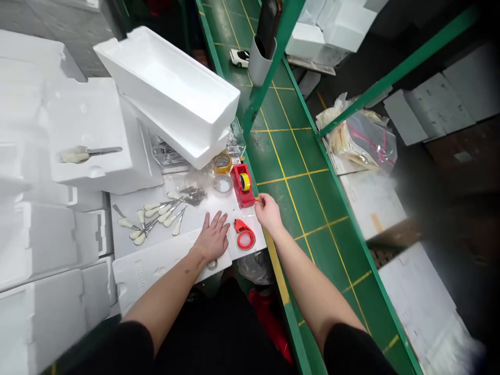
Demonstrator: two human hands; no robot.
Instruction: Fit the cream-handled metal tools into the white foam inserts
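My left hand [213, 235] lies flat with fingers spread on a white foam slab [156, 265], beside a small red tape cutter with a red ring [244, 236]. My right hand [267, 210] is pinched at the end of the yellow tape coming off a red tape dispenser [242, 185], which stands at the edge of the foam work surface. Several white-handled metal tools [156, 217] lie in a loose pile left of my left hand.
Two tape rolls [222, 172] sit behind the dispenser. Stacked white foam trays [172, 94] and foam blocks [42, 234] crowd the left. A green conveyor belt [300, 172] with yellow lines runs on the right; plastic bags [363, 135] and foam pieces lie beyond it.
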